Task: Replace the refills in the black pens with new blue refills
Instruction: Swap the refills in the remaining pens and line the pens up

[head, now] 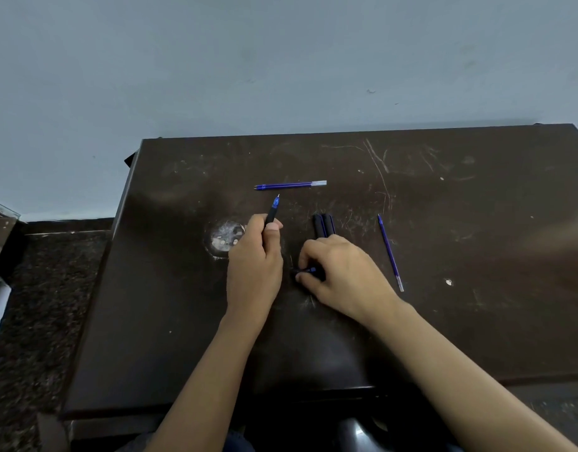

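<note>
Head view is showing the left hand (255, 265) gripping a black pen (272, 214) over the desk (476, 207) while the right hand (341, 272) is pinching a small dark piece (308, 271), likely risking dropping it if the fingers slip.

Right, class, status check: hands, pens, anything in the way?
Left hand grips a black pen, tip away. Right hand pinches a small dark part on the table. Two blue refills lie beyond, untouched. Nothing blocks them.

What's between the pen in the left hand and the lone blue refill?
Two black pens lie side by side between that pen and the refill, near ends under the right hand, in the head view.
</note>
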